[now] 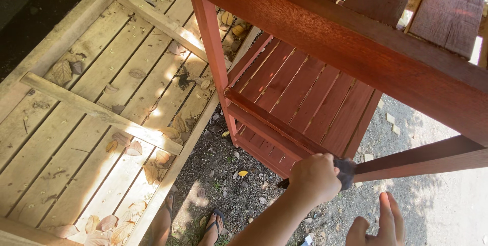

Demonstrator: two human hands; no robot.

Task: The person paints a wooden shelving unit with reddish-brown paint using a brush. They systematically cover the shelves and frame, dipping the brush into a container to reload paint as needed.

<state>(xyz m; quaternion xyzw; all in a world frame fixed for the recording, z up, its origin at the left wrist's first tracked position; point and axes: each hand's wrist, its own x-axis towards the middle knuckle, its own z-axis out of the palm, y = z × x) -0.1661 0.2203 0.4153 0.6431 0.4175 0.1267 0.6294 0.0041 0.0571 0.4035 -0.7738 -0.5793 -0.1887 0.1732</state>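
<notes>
My left hand (315, 177) is closed around a paintbrush (345, 171). Its dark bristles rest against a lower rail (422, 158) of a red-brown stained wooden slatted shelf unit (305, 93), and the handle end sticks out to the left of my fist. My right hand (378, 225) hangs open and holds nothing at the bottom edge, below the rail, with its fingers spread and pointing up. The shelf's top frame (356, 37) fills the upper right, and the lower slatted shelf shows beneath it.
An unpainted pale wooden pallet-like panel (91, 114) scattered with dry leaves lies to the left. My feet in flip-flops (216, 225) stand on dirt and gravel ground (223, 170). Pale concrete (447, 200) lies to the right.
</notes>
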